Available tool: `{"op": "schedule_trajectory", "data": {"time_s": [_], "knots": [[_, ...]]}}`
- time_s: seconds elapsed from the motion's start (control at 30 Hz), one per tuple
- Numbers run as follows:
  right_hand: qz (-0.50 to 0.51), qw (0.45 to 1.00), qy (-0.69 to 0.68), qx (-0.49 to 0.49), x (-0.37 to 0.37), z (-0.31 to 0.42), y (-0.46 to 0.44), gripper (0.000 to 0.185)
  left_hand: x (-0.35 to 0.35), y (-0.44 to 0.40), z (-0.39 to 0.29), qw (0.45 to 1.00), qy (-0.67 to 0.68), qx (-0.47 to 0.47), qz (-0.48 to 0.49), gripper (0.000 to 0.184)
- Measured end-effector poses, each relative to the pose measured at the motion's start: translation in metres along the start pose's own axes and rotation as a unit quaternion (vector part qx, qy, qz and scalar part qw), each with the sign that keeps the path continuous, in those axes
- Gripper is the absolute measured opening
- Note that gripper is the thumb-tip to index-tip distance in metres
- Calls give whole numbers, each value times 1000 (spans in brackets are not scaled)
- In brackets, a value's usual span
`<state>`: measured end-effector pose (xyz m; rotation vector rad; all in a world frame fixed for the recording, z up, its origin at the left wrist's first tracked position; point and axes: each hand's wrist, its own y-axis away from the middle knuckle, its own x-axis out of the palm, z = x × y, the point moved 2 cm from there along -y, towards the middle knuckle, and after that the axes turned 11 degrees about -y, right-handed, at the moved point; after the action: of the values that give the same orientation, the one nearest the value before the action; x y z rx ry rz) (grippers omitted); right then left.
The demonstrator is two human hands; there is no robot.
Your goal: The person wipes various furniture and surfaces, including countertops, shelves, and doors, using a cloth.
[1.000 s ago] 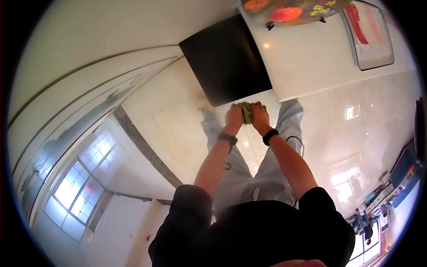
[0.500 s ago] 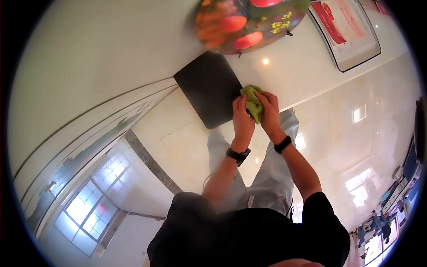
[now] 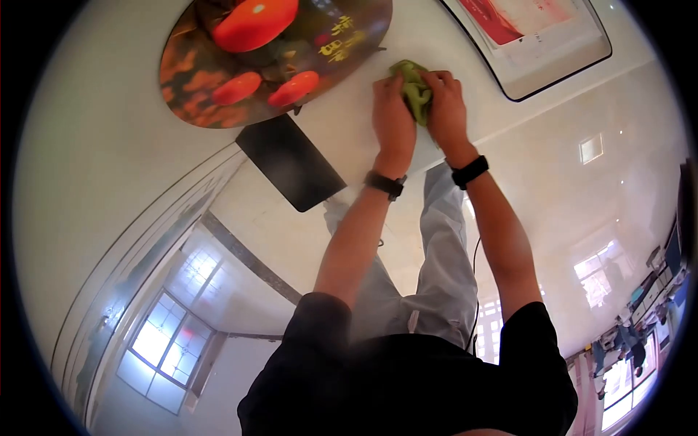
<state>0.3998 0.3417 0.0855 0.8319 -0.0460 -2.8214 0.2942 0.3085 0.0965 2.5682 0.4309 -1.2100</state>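
A crumpled green cloth (image 3: 416, 93) is held between both hands above a white surface (image 3: 349, 138). My left hand (image 3: 395, 120) grips the cloth's left side, its fingers bent against it. On the right side, my right hand (image 3: 448, 112) has its fingers curled over the same cloth. Each wrist wears a black band. Left of the hands lies an oval board (image 3: 273, 62) with red fruit pictures and yellow characters. Below that board is a black rectangular panel (image 3: 291, 161).
A black-rimmed tray or frame (image 3: 538, 36) with red and white papers lies at the upper right. Windows (image 3: 166, 338) show at the lower left. People (image 3: 629, 345) and furniture appear small at the far right. My legs (image 3: 443, 254) are below my arms.
Both hands have moved up and away from the black panel with the green cloth, onto the white surface. The view has shifted, so the oval board now shows larger and farther left.
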Motion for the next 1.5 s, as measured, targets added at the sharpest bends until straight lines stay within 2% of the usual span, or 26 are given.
{"op": "schedule_trajectory", "data": {"time_s": [0.07,0.1,0.2,0.23,0.33,0.47,0.53,0.73,0.9,1.0,1.17,1.37,1.5], "knots": [[15,1000,-5,-5,-29,-14,-2,49,16,7,-26,1000,-12,-5,0,32],[32,999,4,15,-38,-21,2,47,28,15,-27,1000,-19,4,-4,38],[82,994,29,62,-50,-31,26,40,31,49,-32,998,8,-40,47,42],[101,992,34,67,-50,-32,38,39,27,62,-28,998,10,-30,54,46],[151,986,13,73,-43,-22,71,36,13,100,-10,993,13,-91,77,42],[194,979,14,57,-10,-10,100,41,-4,128,24,990,-14,-127,60,47],[196,979,13,63,-7,2,93,41,-14,124,23,987,-10,-149,63,47],[142,985,94,1,-2,-3,20,44,-2,41,12,995,-81,-41,-32,37],[83,987,139,-22,-29,-7,-46,40,22,-33,-20,997,-69,-21,-16,29],[81,982,170,-35,-47,-17,-44,27,33,-28,-38,999,-45,-12,-3,26],[148,970,193,9,-61,-27,-5,30,38,18,-37,998,-34,-24,48,27],[239,953,187,16,-25,-10,68,27,6,95,7,992,-29,-92,78,32],[241,961,138,6,23,24,84,28,-29,106,44,983,-82,-152,70,30]]}}
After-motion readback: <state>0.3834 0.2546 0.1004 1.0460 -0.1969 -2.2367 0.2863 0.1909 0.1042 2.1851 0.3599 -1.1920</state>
